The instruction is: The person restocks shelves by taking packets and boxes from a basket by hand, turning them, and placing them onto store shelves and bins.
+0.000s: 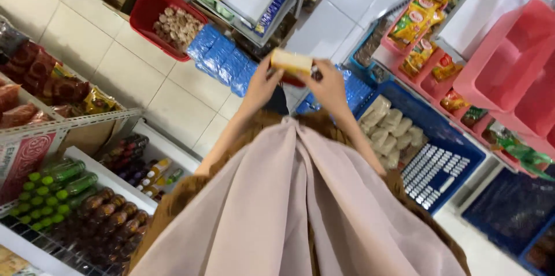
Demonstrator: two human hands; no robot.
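Both hands meet at the far middle of the view, over a floor of large pale glossy tiles that catch a bright ceiling light. The left hand (261, 84) and the right hand (330, 86) hold a small pale yellow packet (292, 61) between them, fingers curled onto its two ends, so the packet hangs in the air above the aisle, touching nothing else. A loose beige cloth (289, 206) drapes down from the near edge and hides the forearms.

The room is a narrow shop aisle. On the near left, a white wire shelf (40, 241) carries rows of green-capped bottles (55, 192) and brown bottles (110, 218), with smaller bottles (139, 163) on a lower tier beside them. Farther left, dark red packets (34, 73) lie on another shelf. On the floor at the far left stands a red basket (151, 7) filled with pale brown round pieces, and just beside it a stack of blue packets (222, 59). On the right, a blue crate (457, 143) holds pale wrapped bundles (390, 128). Beyond it, pink trays (509, 62) stand against the shelf, with orange and yellow snack packets (419, 19) hanging near them.
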